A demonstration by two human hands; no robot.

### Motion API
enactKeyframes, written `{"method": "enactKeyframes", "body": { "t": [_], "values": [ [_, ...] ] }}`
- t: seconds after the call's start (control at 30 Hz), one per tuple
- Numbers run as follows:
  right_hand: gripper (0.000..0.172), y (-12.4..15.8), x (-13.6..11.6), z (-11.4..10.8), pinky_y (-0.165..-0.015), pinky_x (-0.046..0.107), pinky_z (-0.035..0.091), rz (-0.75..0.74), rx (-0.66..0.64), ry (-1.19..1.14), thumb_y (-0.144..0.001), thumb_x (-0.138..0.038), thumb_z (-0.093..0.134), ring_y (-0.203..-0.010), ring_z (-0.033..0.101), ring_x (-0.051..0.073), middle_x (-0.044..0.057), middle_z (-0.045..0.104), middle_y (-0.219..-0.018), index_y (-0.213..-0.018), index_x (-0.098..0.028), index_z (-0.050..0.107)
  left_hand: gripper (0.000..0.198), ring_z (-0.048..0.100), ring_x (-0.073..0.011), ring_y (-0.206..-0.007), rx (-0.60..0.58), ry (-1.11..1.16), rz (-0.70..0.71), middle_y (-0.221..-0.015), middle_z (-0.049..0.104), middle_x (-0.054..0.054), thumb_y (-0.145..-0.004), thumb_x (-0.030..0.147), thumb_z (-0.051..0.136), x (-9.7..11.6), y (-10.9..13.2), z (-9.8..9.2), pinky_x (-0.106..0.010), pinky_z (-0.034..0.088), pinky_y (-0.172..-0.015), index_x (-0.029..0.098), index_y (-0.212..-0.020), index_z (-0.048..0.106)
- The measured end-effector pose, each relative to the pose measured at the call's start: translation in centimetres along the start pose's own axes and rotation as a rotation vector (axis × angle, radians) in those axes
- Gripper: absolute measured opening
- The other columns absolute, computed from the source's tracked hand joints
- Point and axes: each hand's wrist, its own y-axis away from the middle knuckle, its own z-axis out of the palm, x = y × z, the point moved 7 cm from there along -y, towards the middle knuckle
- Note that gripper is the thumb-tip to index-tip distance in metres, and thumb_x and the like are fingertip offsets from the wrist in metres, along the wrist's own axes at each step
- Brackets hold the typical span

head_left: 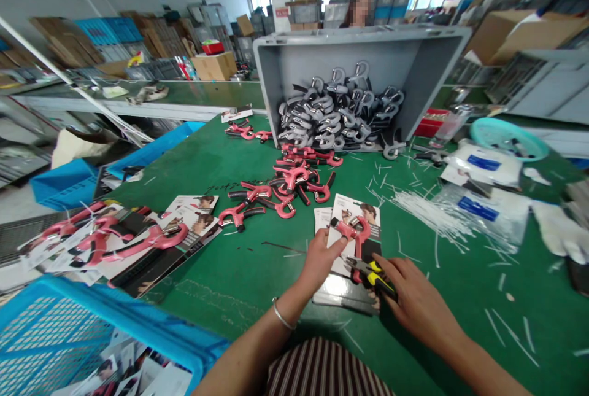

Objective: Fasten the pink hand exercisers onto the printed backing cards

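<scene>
My left hand (321,255) is closed on the edge of a printed card (343,202), its thumb lying on the card's front. A red hook-shaped tool with black grips (361,233) lies against this card. In my right hand (411,295) is a pair of cutting pliers (375,276) with yellow-and-black handles. The jaws of the pliers point left over the lower part of the card, close to the red tool. Beneath, a stack of cards (338,301) rests on the green table (221,298). Whether the jaws touch a tie cannot be made out.
A grey bin (363,34) of grey hook-shaped tools stands on its side. Loose red tools (292,181) lie before it. White plastic ties (432,215) are scattered right. Carded tools (156,242) and a blue crate (138,316) are left. A person (359,8) is behind the bin.
</scene>
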Motion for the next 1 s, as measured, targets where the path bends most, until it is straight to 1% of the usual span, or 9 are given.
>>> {"method": "enactKeyframes", "body": {
  "t": [0.2, 0.47, 0.67, 0.8, 0.9, 1.0],
  "values": [
    [0.050, 0.1, 0.1, 0.6, -0.090, 0.042, 0.052, 0.062, -0.031, -0.029, -0.090, -0.019, 0.049, -0.102, 0.058, 0.028, 0.015, 0.058, -0.115, -0.140, -0.015, 0.046, 0.027, 0.064, -0.0227, -0.099, -0.013, 0.002, 0.014, -0.102, 0.071, -0.006, -0.081, 0.038, 0.068, 0.3, 0.1, 0.1, -0.033, 0.046, -0.090, 0.017, -0.097, 0.063],
    [0.051, 0.7, 0.2, 0.7, -0.088, 0.039, 0.052, 0.120, -0.030, -0.019, -0.089, -0.021, 0.051, -0.102, 0.059, 0.028, 0.013, 0.060, -0.114, -0.140, -0.018, 0.048, 0.027, 0.064, -0.0237, -0.100, -0.025, 0.008, 0.034, -0.106, 0.070, -0.008, -0.082, 0.037, 0.068, 0.6, 0.2, 0.2, -0.034, 0.046, -0.090, 0.017, -0.100, 0.064],
    [0.051, 0.6, 0.1, 0.6, -0.088, 0.040, 0.053, 0.117, -0.009, -0.008, -0.089, -0.022, 0.052, -0.101, 0.060, 0.028, 0.013, 0.061, -0.113, -0.139, -0.017, 0.049, 0.026, 0.064, -0.0233, -0.100, -0.017, -0.033, 0.026, -0.103, 0.070, -0.007, -0.083, 0.037, 0.066, 0.8, 0.3, 0.1, -0.034, 0.046, -0.090, 0.017, -0.099, 0.063],
    [0.051, 0.2, -0.2, 0.5, -0.088, 0.041, 0.053, 0.113, -0.020, 0.003, -0.087, -0.020, 0.053, -0.102, 0.060, 0.028, 0.013, 0.062, -0.113, -0.137, -0.016, 0.050, 0.025, 0.064, -0.0230, -0.099, -0.015, -0.051, 0.025, -0.101, 0.071, -0.007, -0.083, 0.037, 0.066, 0.9, 0.4, 0.1, -0.034, 0.045, -0.090, 0.017, -0.098, 0.063],
    [0.049, 0.0, -0.4, 0.5, -0.085, 0.040, 0.055, 0.124, -0.021, 0.012, -0.087, -0.021, 0.052, -0.099, 0.063, 0.027, 0.013, 0.063, -0.112, -0.136, -0.016, 0.051, 0.025, 0.064, -0.0233, -0.100, -0.017, -0.051, 0.014, -0.101, 0.071, -0.007, -0.082, 0.037, 0.066, 0.9, 0.3, 0.1, -0.034, 0.045, -0.091, 0.017, -0.098, 0.063],
    [0.045, 0.4, 0.0, 0.9, -0.078, 0.038, 0.057, 0.129, -0.018, 0.000, -0.089, -0.025, 0.050, -0.097, 0.066, 0.027, 0.013, 0.064, -0.114, -0.133, -0.017, 0.053, 0.026, 0.063, -0.0240, -0.103, -0.027, -0.047, 0.035, -0.106, 0.070, -0.008, -0.083, 0.035, 0.066, 1.2, 0.4, 0.1, -0.035, 0.044, -0.092, 0.017, -0.101, 0.063]
  ]
}}
